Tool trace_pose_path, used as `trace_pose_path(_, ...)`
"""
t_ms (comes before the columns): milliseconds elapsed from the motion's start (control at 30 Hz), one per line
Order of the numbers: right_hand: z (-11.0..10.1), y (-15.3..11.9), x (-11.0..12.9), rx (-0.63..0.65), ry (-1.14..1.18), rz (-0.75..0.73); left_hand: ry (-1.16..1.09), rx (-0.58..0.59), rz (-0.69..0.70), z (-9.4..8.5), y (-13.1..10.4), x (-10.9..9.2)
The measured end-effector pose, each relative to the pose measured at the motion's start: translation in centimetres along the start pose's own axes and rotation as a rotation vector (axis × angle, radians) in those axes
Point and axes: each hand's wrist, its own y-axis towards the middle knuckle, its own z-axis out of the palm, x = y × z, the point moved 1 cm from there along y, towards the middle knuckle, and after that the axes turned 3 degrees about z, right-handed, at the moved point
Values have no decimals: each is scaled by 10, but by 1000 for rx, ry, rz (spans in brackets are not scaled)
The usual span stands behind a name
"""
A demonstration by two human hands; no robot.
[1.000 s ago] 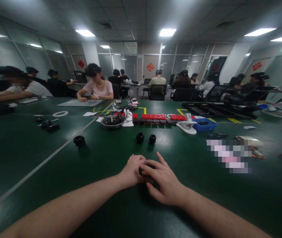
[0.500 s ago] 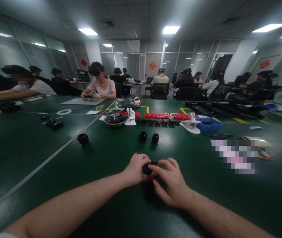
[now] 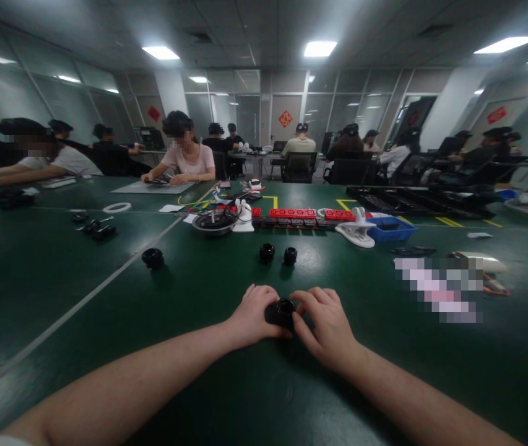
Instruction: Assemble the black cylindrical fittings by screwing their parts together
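Observation:
A black part with a round, shiny ring-like opening on top [image 3: 280,313] sits between my two hands, low over the green table. My left hand [image 3: 253,313] wraps round its left side, thumb along the near edge. Thumb and forefinger of my right hand [image 3: 324,322] pinch the ring's right side, the other fingers curled behind. The part's underside and left end are hidden by my fingers. Beyond my hands stand two black round fittings [image 3: 267,252] side by side, and a similar black fitting [image 3: 153,258] is farther left.
Across the table runs a row of red and black blocks [image 3: 291,214], between a metal bowl of cables [image 3: 214,223] and a white clamp stand [image 3: 357,230]. A blue bin [image 3: 391,230] is right of that. Co-workers sit beyond, one in a pink top [image 3: 189,161] opposite.
My right thumb and forefinger have shifted from across the top of the black part to its right side, so its round opening shows more. My left hand keeps its hold.

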Motion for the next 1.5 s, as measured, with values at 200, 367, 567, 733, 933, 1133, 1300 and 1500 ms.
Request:
trace_pose_path(200,1,1,-1,21,-31,14,2,2,-6,1,0,1)
trace_pose_path(367,5,1,-3,29,-88,22,27,8,-9,2,-1,1)
trace_pose_path(567,9,3,-3,74,-158,35,42,10,3,2,-1,1)
trace_pose_path(733,10,4,-2,88,-157,33,49,-6,8,5,0,4)
trace_pose_path(933,11,4,-1,73,-134,23,51,1,-4,4,-1,3)
trace_pose_path(1133,13,3,0,81,-76,12,39,-1,-7,4,-1,2)
trace_pose_path(1300,15,3,0,90,-29,-10,30,-5,-16,4,-1,1)
trace_pose_path(1500,15,3,-1,94,-1,-16,9,-4,-8,4,-1,2)
